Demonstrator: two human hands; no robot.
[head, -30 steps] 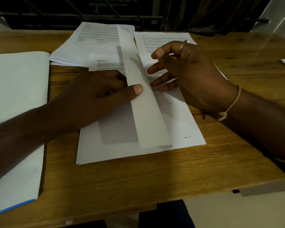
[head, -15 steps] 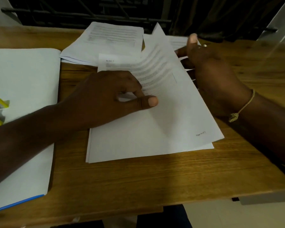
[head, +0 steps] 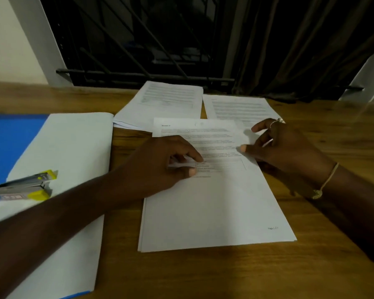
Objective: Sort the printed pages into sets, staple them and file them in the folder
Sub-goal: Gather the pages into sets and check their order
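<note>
A stack of printed pages lies flat in the middle of the wooden tabletop, straight in front of the person. Its long axis runs from near to far, with the far end leaning a little to the left. The heading is at the far end and the page number at the near right corner, so the print reads upright to the person.

The left hand rests on the stack's left half. Its fingers are curled, and its forefinger and thumb tips are on the top sheet; I cannot tell whether they pinch a sheet or only press on it. The right hand is at the stack's right edge, loose and spread, with its thumb tip touching the top sheet. It wears a ring on one finger and a cord bracelet at the wrist.

Two more piles lie farther back, side by side. The left pile is angled, and the right pile runs partly under the near stack's far corner.

At the left an open blue folder lies flat with white paper in it. A grey and yellow stapler lies crosswise on it, yellow tip to the right.
</note>
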